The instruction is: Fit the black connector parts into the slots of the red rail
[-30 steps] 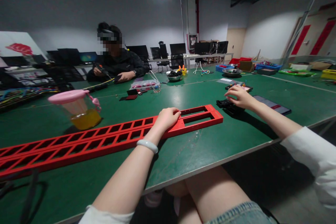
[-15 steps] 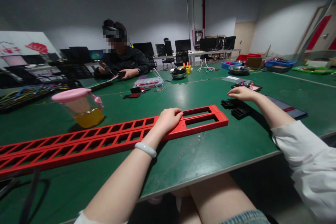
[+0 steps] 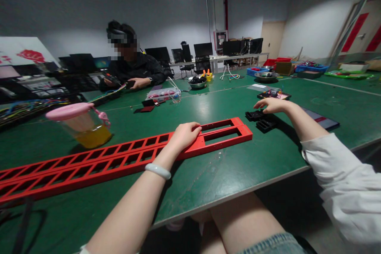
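A long red metal rail with rows of slots [image 3: 98, 162] lies across the green table [image 3: 226, 174]. My left hand [image 3: 183, 135] rests on it near its right end, fingers curled down over the far edge. My right hand [image 3: 272, 104] hovers palm down with fingers stretched out, just above and behind two small black plastic parts [image 3: 261, 120] lying right of the rail's end. Nothing shows in that hand.
A pink-lidded jug with yellow liquid [image 3: 80, 126] stands behind the rail at left. Another person [image 3: 131, 69] works across the table with a tool. A small tray of coloured parts [image 3: 274, 95], a dark flat panel [image 3: 320, 118] and metal bowls [image 3: 197, 83] lie farther back.
My right hand has lifted off the black parts and its fingers have straightened out above them. My left hand has stayed on the red rail.
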A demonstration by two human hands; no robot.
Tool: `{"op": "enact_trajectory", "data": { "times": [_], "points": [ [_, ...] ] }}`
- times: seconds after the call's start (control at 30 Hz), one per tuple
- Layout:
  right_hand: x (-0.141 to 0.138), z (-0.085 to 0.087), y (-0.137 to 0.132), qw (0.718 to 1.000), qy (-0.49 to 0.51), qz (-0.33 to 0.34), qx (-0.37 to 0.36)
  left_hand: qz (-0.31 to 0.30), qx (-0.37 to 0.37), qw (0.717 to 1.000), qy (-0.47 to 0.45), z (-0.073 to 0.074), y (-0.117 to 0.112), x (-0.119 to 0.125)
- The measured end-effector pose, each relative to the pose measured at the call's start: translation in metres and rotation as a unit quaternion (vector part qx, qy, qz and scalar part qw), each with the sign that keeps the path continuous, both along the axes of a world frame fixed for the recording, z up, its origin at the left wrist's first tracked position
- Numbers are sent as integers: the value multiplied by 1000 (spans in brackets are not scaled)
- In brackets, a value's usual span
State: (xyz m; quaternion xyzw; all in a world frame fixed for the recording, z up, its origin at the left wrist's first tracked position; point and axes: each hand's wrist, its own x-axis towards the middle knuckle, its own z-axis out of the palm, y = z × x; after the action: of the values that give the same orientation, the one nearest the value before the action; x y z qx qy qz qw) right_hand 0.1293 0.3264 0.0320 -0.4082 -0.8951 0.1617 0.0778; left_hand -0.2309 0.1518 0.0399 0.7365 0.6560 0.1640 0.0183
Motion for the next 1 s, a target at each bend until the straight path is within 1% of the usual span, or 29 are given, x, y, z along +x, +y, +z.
{"op": "enact_trajectory", "data": {
  "times": [0.27,0.43,0.7,0.87,1.0],
  "points": [
    [-3,-2,-2,1000,-22,17,13,12,-9,1000,0,4,-3,4],
    [-3,-1,-3,999,-23,15,16,7,-5,1000,0,3,-2,3],
    [-4,6,-10,1000,-27,16,0,12,-9,1000,-5,3,-2,4],
    [-4,5,-10,999,-16,25,-18,11,-9,1000,-3,2,-2,4],
    [-4,3,-9,999,-16,25,-18,3,-1,1000,0,1,-2,2]
  ]
}}
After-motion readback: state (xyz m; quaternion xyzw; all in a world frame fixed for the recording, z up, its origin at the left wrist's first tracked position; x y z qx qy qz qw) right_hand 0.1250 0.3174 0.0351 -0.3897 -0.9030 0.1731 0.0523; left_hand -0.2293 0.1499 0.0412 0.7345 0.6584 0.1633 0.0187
